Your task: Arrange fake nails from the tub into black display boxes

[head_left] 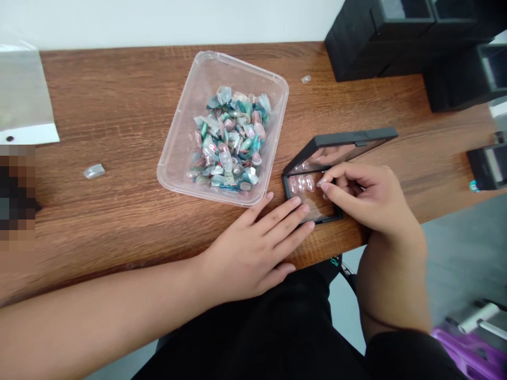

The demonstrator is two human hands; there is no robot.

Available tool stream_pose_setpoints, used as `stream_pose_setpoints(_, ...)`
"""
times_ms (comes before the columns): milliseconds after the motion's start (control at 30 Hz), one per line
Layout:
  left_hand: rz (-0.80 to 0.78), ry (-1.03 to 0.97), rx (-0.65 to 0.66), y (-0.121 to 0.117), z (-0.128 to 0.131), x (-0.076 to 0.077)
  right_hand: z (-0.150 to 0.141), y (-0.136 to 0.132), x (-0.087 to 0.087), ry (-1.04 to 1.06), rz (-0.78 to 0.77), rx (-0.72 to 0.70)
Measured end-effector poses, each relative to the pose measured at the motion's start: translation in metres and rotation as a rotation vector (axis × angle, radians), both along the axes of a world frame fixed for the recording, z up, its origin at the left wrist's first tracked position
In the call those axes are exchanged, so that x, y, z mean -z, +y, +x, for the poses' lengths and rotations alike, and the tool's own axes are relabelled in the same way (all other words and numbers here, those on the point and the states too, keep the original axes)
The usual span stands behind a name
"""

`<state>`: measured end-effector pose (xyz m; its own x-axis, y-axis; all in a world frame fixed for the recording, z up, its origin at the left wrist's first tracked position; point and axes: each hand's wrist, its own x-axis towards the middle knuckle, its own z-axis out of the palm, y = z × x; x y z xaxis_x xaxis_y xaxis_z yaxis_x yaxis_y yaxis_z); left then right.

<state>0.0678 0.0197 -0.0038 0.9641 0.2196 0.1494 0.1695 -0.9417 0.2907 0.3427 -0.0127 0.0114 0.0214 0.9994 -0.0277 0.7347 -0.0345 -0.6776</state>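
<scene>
My left hand (261, 248) lies flat with its fingers spread, the fingertips reaching the near left edge of a black-framed case (332, 217). That case stands open on the table, its clear-windowed lid (356, 138) tilted up. A row of glossy press-on nails (301, 183) lies inside, toward the hinge. Over the case, my right hand (356, 192) pinches a small clear pinkish press-on nail (320, 183) between thumb and forefinger. Beside my left fingers sits a clear plastic tub (178, 137) heaped with loose nails (229, 142) in teal, pink and pale tones.
Single clear nails lie on the wooden table (119, 95), one at left (94, 171) and one at the back (306, 79). Black boxes (380, 47) are stacked at back right, and another black case (489, 166) lies at the right edge. A clear bag (26, 95) is far left.
</scene>
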Motion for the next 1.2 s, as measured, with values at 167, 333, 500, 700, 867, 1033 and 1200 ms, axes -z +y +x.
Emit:
stream_pose_setpoints(167,-0.006,0.008,-0.001,0.0,0.0,0.0,0.001,0.001,0.001,-0.017,0.0,-0.024)
stream_pose_setpoints(333,-0.003,0.005,0.003,0.001,0.0,-0.002,-0.003,-0.001,0.002,-0.034,0.045,0.003)
stream_pose_setpoints(500,-0.007,0.021,0.005,0.001,0.0,-0.002,-0.006,-0.002,0.004,-0.06,0.068,0.046)
stream_pose_setpoints(700,-0.001,0.001,-0.001,0.001,0.0,-0.002,-0.01,-0.005,0.013,-0.086,0.184,0.121)
stream_pose_setpoints(867,-0.003,0.01,0.004,0.001,0.0,-0.002,-0.008,-0.007,0.018,-0.05,0.311,0.106)
stream_pose_setpoints(1033,0.003,0.004,0.003,0.001,0.0,-0.002,-0.007,-0.004,0.015,-0.042,0.319,-0.006)
stream_pose_setpoints(1200,0.007,-0.005,0.003,0.001,0.0,-0.002,-0.007,-0.005,0.011,-0.026,0.272,-0.027)
